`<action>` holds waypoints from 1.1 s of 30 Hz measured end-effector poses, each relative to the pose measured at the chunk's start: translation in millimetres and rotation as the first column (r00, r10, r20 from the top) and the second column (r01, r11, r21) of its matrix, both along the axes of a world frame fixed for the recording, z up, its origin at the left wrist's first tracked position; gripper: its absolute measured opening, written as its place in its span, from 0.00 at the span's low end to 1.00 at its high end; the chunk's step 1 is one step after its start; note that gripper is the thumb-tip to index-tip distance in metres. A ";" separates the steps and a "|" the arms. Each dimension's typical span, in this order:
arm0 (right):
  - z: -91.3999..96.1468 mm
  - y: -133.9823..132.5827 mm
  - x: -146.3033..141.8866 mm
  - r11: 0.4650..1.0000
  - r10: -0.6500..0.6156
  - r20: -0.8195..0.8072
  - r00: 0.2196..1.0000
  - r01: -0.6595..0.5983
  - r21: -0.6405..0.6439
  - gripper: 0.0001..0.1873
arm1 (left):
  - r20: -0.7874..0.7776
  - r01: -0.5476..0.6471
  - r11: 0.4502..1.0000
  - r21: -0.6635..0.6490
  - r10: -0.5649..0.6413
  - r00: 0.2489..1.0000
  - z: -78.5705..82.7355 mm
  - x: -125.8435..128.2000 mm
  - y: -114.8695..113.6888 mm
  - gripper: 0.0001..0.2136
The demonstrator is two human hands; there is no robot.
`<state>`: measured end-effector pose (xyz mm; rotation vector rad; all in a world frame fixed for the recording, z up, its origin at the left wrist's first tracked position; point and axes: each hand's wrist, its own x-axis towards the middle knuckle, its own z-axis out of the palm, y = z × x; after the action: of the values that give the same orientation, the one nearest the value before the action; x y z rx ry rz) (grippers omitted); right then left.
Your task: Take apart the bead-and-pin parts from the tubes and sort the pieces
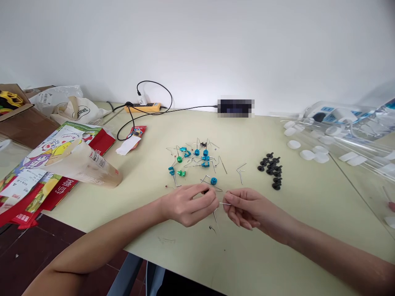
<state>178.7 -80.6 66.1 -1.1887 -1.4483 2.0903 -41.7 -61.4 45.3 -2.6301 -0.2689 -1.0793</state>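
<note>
We hold a thin metal rod (225, 204) over the near tabletop (253, 259). Our right hand (248, 205) clamps its grip on the right end; our left hand (189, 204) curls at the left, its grip's hold we cannot tell. Blue pieces (214, 181) lie beyond, black pieces (277, 180) rightward.

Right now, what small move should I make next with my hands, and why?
I would probably tilt the left hand slightly before moving the thin metal rod: the right hand pinches it, and it crosses the gap to the left fingers, where its other end cannot be seen clearly.
</note>
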 end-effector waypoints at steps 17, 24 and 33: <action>-0.7 -2.2 3.0 0.873 0.094 0.243 0.966 -0.197 0.446 0.19 | 0.063 0.008 0.466 -0.885 0.103 0.993 19.6 8.1 -7.5 0.11; -32.9 23.2 24.1 0.141 -0.240 0.328 0.914 -0.302 0.943 0.09 | -0.122 -0.171 0.334 -0.927 0.164 0.979 19.3 4.5 2.0 0.13; -45.6 26.9 24.3 0.354 -0.260 0.333 0.907 -0.231 0.906 0.10 | -0.211 -0.227 0.421 -0.878 0.085 0.974 17.8 7.2 -2.4 0.10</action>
<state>203.0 -53.6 20.5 -1.0804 -2.3043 0.5460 -34.5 -63.8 63.2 -3.4418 -1.4110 -0.7655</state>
